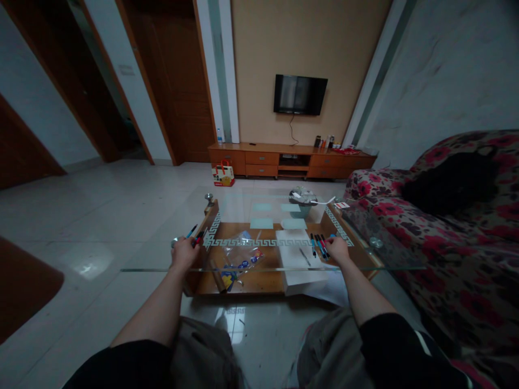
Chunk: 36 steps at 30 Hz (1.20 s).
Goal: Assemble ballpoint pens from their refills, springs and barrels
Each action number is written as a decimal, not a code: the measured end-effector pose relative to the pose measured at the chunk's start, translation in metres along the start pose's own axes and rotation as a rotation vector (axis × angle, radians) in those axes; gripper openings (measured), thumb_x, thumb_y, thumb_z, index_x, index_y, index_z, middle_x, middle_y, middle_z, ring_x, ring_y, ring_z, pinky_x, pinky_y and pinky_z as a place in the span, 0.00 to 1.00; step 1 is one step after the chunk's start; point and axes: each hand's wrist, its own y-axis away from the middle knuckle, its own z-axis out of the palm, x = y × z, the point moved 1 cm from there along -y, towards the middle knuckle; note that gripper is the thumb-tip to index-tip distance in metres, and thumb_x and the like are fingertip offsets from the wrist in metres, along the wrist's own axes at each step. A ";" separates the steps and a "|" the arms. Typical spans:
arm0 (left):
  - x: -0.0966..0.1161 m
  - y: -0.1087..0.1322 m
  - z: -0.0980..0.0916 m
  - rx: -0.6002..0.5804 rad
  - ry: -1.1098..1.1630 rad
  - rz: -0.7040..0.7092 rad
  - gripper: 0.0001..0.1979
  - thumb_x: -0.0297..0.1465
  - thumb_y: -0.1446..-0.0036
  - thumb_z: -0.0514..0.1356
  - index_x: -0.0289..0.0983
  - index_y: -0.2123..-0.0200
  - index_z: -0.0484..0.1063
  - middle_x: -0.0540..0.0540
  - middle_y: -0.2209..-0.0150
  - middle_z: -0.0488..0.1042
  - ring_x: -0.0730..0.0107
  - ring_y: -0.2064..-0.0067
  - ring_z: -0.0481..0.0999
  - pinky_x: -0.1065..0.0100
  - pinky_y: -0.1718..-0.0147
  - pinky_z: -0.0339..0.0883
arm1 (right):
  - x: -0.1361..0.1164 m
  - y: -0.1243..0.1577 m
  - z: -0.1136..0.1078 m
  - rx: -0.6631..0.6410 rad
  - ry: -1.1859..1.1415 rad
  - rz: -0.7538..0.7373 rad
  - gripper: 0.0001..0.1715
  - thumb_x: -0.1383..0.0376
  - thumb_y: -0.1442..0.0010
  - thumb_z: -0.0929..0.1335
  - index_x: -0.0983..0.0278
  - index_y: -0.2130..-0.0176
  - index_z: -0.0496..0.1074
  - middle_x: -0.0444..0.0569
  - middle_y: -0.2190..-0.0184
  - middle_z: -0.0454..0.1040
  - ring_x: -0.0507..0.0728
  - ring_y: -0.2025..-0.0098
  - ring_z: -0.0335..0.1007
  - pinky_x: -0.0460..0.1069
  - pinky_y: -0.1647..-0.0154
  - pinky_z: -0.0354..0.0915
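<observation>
A bunch of pens (195, 234), blue and red among them, sits in the closed grip of the left hand (183, 253) at the left edge of the glass table (154, 269). The loose pens (319, 246) lie ungathered beside the white paper (292, 254), touching the right hand (337, 249); I cannot tell whether its grip holds any. A plastic bag (242, 257) lies between the hands.

Passing freely over glass top (141, 254) between plastic bag (239, 256) and white paper (294, 254). Running into pens (319, 246) rightward, bowl (302, 202) beyond.
</observation>
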 end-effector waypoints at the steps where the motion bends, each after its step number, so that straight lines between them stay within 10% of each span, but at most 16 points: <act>1: 0.000 -0.001 0.000 -0.009 0.004 -0.003 0.21 0.39 0.45 0.54 0.36 0.55 0.78 0.34 0.56 0.75 0.47 0.52 0.71 0.58 0.59 0.66 | 0.000 0.000 0.000 0.004 0.004 0.003 0.11 0.68 0.48 0.68 0.65 0.68 0.82 0.55 0.70 0.80 0.60 0.65 0.77 0.47 0.65 0.65; 17: 0.026 0.025 -0.022 -0.092 0.174 -0.089 0.17 0.41 0.47 0.56 0.35 0.66 0.77 0.36 0.67 0.79 0.48 0.60 0.77 0.60 0.63 0.67 | -0.046 -0.002 -0.025 0.200 -0.168 -0.084 0.19 0.66 0.45 0.64 0.68 0.60 0.81 0.58 0.65 0.80 0.61 0.62 0.75 0.50 0.58 0.65; 29: 0.113 0.038 -0.042 -0.183 0.732 0.336 0.09 0.34 0.43 0.58 0.36 0.61 0.74 0.42 0.59 0.75 0.59 0.55 0.72 0.59 0.52 0.65 | -0.116 0.022 -0.012 0.133 -0.243 -0.371 0.15 0.67 0.43 0.65 0.69 0.60 0.79 0.56 0.61 0.76 0.59 0.57 0.70 0.50 0.50 0.63; 36: 0.151 0.045 -0.028 -0.443 1.199 0.260 0.16 0.38 0.42 0.62 0.34 0.56 0.73 0.41 0.62 0.76 0.64 0.64 0.77 0.62 0.61 0.71 | -0.145 0.055 0.001 -0.033 -0.298 -0.644 0.12 0.66 0.37 0.65 0.67 0.57 0.76 0.52 0.62 0.74 0.55 0.61 0.69 0.50 0.53 0.64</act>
